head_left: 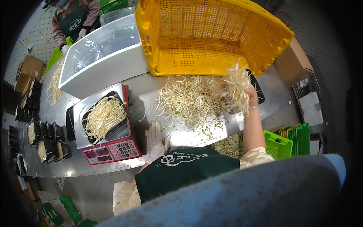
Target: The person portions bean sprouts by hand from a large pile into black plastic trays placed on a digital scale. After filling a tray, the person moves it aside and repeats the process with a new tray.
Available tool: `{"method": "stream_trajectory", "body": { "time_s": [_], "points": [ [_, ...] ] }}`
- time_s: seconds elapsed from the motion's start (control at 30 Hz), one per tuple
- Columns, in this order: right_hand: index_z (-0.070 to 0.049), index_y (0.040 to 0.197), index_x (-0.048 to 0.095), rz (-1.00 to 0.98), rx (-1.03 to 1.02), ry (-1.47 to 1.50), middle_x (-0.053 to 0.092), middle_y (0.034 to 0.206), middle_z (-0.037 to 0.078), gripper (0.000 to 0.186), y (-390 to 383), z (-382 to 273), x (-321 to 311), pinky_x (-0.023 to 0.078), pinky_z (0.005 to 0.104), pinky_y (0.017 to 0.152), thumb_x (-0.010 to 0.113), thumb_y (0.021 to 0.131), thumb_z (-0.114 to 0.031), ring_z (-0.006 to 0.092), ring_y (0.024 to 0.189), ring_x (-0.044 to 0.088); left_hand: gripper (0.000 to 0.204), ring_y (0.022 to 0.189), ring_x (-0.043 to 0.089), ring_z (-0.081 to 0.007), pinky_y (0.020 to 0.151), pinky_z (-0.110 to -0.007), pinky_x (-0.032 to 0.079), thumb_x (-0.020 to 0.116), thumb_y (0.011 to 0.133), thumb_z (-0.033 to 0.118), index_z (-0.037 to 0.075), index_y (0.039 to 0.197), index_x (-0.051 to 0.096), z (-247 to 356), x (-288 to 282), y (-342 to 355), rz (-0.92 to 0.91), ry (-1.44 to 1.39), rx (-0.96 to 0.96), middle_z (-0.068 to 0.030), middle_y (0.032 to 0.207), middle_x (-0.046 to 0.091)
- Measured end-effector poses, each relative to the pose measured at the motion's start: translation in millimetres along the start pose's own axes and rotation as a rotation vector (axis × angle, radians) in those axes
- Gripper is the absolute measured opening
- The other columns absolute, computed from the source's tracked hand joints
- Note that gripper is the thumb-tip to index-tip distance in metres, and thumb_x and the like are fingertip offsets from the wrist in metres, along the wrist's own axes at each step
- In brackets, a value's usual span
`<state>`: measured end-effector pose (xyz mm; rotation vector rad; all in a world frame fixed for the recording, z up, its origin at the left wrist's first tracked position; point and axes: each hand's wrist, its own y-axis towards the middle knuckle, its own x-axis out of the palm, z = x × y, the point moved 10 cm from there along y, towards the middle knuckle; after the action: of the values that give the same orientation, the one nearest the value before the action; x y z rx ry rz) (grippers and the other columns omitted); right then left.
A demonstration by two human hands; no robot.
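A loose bunch of bean sprouts [237, 85] is raised over the steel table in my right hand [251, 99], whose fingers are closed round it. Below and to its left spreads a pile of bean sprouts [189, 99] with small bits scattered at its near side. My left hand [154, 140], in a whitish glove, lies on the table with fingers stretched out, holding nothing. Just left of it stands a red and silver scale [126, 149]. On the scale's pan sits a black tray heaped with sprouts [106, 115]. Another black tray [260, 94] shows partly behind my right hand.
A tilted yellow crate [189, 68] and a white foam box [102, 77] stand along the far side. Several filled black trays [45, 149] cluster at the left. Green baskets [278, 145] are at the right. A co-worker [73, 22] stands at the far left.
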<state>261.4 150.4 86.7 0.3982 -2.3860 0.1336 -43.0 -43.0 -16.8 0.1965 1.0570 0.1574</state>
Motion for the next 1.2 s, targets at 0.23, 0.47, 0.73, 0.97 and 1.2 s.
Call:
{"method": "stream_trajectory", "body": {
  "time_s": [0.23,0.47,0.73,0.97,1.2],
  "points": [
    [-0.003,0.126,0.04,0.252,-0.027,-0.85,0.055,0.112,0.014,0.067,32,-85,-134,0.05,0.0313,0.077,0.069,0.067,-0.017,0.0219,0.096,0.058,0.076,0.125,0.03,-0.0404,0.104,-0.054,0.016,0.062,0.076,0.029,-0.003,0.135,0.026,-3,2,-7,-0.011,0.049,-0.026,-0.0268,0.134,0.032],
    [-0.004,0.115,0.05,0.293,-0.674,-1.806,0.056,0.108,0.017,0.047,-29,-73,-38,0.041,0.0348,0.088,0.066,0.071,-0.012,0.0301,0.1,0.054,0.078,0.118,0.037,-0.0416,0.099,-0.045,0.03,0.066,0.075,0.029,-0.002,0.134,0.026,24,-30,76,0.236,-0.009,0.106,-0.0262,0.132,0.034],
    [-0.005,0.126,0.042,0.267,-0.235,-1.75,0.04,0.132,0.019,0.075,-10,79,-87,0.025,0.0452,0.102,0.071,0.068,-0.044,0.0355,0.123,0.033,0.08,0.124,0.033,-0.0365,0.103,-0.046,0.026,0.072,0.068,0.035,0.012,0.135,0.034,35,43,162,-0.26,-0.084,-0.061,-0.021,0.134,0.036],
    [-0.008,0.124,0.046,-0.131,-0.223,-1.429,0.04,0.132,0.016,0.071,5,134,26,0.025,0.0456,0.104,0.07,0.068,-0.043,0.0335,0.124,0.034,0.029,0.093,0.059,-0.0278,0.085,-0.034,0.045,0.063,0.074,0.003,0.006,0.103,0.064,-1,2,121,0.131,-0.6,-0.055,-0.0178,0.107,0.058],
    [-0.005,0.119,0.052,0.106,-0.008,-1.629,0.052,0.117,0.018,0.063,128,123,-51,0.034,0.0403,0.097,0.066,0.072,-0.045,0.0318,0.11,0.046,0.043,0.105,0.052,-0.0343,0.091,-0.037,0.041,0.067,0.074,0.013,0.007,0.115,0.057,3,-7,184,0.195,-0.319,-0.038,-0.021,0.114,0.054]
  ]
}}
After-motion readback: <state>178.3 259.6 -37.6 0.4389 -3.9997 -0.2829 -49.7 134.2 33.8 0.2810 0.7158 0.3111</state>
